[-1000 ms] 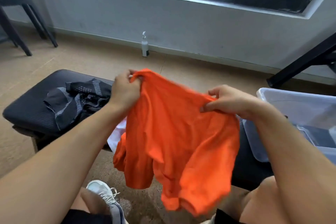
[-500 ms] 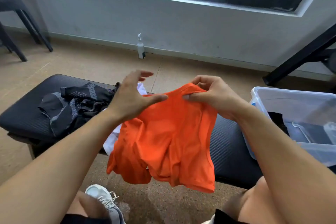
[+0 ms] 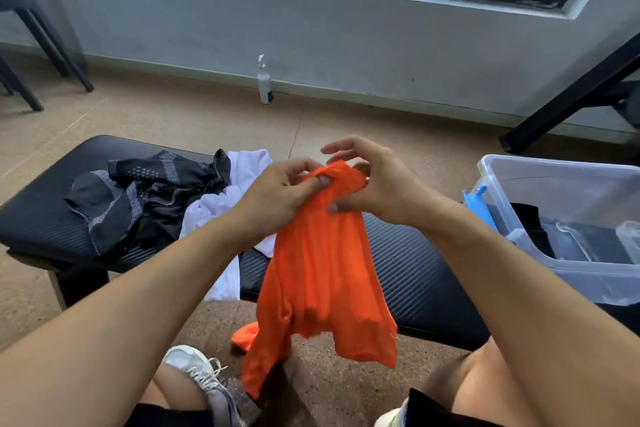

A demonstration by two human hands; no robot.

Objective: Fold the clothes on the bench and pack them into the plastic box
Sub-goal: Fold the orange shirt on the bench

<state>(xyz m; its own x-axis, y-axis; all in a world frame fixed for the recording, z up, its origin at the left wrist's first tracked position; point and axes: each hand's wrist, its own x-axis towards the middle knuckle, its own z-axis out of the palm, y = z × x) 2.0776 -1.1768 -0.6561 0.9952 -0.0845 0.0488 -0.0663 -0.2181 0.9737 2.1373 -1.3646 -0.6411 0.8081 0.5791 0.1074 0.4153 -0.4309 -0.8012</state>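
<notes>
Head camera shows both hands close together above the bench (image 3: 415,270). The left hand (image 3: 277,198) pinches the top of the orange shirt (image 3: 322,270); the right hand (image 3: 374,191) pinches it with thumb, other fingers loose. The shirt hangs in front of the bench's near edge. I think the low hem may drag on the floor and bunch, spoiling the fold. The plastic box (image 3: 519,170) stands at the right end.
</notes>
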